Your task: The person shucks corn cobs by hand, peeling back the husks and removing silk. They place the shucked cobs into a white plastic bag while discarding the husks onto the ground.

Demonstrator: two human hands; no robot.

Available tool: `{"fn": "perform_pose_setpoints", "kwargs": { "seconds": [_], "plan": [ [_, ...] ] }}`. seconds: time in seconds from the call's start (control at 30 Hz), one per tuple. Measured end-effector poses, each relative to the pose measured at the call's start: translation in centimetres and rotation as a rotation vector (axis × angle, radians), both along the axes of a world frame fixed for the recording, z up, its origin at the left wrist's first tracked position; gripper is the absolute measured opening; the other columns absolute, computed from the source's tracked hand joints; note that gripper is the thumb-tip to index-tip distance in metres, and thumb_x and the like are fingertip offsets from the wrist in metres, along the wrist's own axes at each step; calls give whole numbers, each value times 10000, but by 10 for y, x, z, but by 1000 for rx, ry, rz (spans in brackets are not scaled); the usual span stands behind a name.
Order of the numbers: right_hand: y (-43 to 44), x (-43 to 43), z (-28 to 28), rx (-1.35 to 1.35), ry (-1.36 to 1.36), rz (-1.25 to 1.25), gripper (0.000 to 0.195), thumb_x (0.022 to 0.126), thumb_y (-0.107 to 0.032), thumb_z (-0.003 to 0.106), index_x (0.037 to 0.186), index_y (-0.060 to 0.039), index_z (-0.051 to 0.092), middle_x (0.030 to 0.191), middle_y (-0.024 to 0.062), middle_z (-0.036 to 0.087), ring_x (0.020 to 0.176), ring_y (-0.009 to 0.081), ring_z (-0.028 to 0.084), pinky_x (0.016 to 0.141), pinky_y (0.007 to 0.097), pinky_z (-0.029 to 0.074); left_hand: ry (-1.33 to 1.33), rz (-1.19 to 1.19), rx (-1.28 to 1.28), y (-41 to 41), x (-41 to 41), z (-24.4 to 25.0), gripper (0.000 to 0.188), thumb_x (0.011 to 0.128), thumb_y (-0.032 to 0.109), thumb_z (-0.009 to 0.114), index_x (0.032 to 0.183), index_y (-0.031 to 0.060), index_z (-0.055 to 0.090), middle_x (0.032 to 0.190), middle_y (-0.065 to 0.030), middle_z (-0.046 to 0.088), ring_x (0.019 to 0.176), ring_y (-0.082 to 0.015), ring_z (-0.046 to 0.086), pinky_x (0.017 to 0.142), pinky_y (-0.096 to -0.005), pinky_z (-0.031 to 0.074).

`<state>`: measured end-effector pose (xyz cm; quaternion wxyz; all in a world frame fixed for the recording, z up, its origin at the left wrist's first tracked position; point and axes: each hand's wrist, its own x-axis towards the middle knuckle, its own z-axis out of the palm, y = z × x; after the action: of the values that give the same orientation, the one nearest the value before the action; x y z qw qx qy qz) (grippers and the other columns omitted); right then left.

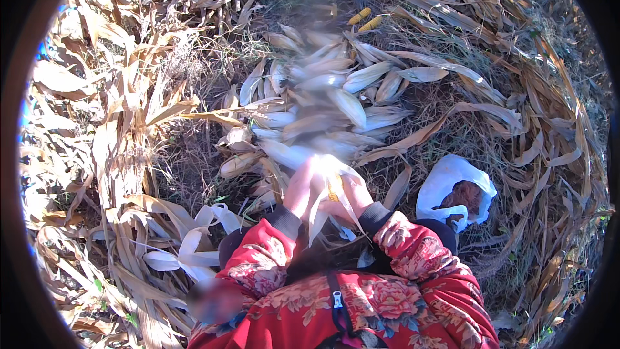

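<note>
Both my hands are together near the lower middle, around a partly husked ear of corn (pixel 334 188). My left hand (pixel 300 184) grips it from the left side; my right hand (pixel 352 196) is around its right side. Yellow kernels show between them, and pale strips of husk hang down toward my lap. Glare hides some of the fingers. Just beyond my hands lies a pile of ears in pale husks (pixel 322 82). Two bare yellow ears, one (pixel 359 16) beside the other (pixel 370 23), lie past the far end of the pile.
A white plastic bag (pixel 438 184) with reddish-brown fibrous stuff inside stands right of my hands. Dry corn stalks (pixel 121 155) lie along the left, and more stalks (pixel 547 92) curve along the right. Peeled husks (pixel 186 254) lie at my left knee, on grassy ground.
</note>
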<state>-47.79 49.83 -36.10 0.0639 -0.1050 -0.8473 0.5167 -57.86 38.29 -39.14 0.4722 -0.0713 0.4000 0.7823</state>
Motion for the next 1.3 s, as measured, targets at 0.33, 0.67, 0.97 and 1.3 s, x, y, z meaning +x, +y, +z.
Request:
{"fn": "perform_pose_setpoints", "kwargs": {
  "seconds": [0.33,0.67,0.97,1.3],
  "plan": [
    [-32,9,14,61,-328,-112,633,650,-404,703,1042,53,510,945,222,603,876,345,607,789,363,480,22,103,11,-8,0,22,378,921,350,476,972,-14,563,922,-105,613,864,-206,596,806,-351,476],
    [-43,6,-5,146,-258,-139,541,719,-388,657,1042,23,520,912,208,614,824,337,623,738,376,496,61,279,-92,-2,0,26,268,905,267,504,917,9,577,783,-83,597,620,-155,578,537,-274,484],
    [-47,7,-12,241,-207,-100,416,735,-277,621,1023,10,533,954,197,580,842,344,601,725,396,492,13,196,-89,-9,-4,5,303,919,306,493,922,15,578,823,-67,612,736,-162,609,674,-293,499],
    [-11,3,-88,205,-113,-178,582,750,-322,644,1154,25,408,924,249,578,830,386,595,728,415,483,786,125,-422,-3,-10,6,298,914,266,525,1020,-12,546,948,-70,590,855,-165,571,780,-281,455]
  ]
}}
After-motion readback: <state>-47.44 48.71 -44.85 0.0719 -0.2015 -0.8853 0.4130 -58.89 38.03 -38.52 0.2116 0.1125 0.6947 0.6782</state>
